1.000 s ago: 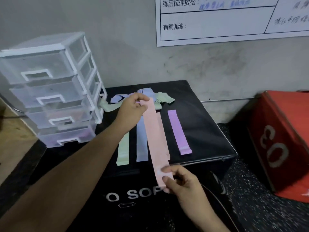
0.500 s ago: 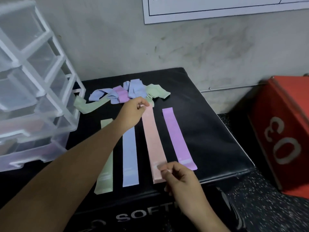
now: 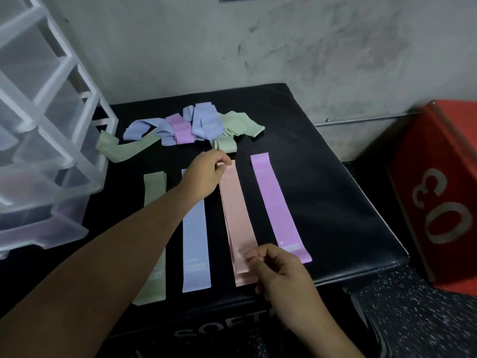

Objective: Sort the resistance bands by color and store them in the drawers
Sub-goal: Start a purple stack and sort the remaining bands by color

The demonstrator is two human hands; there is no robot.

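Pink band (image 3: 237,215): near end pinched by right hand (image 3: 281,270), far end pinched by left hand (image 3: 206,174). Lies flat on black box (image 3: 335,202) between blue band (image 3: 195,241) and purple band (image 3: 278,208); green band (image 3: 154,187) leftmost. Behind: tangled pile (image 3: 191,125), clear drawers (image 3: 38,125) at left.

Dim, flat indoor light; soft blur, wide-angle edge distortion.

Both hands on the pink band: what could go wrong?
Left hand and right hand pinch the pink band over another pink one; released askew, it may slide toward the purple band. The left forearm crosses the green band and blue band and could drag them off the box.
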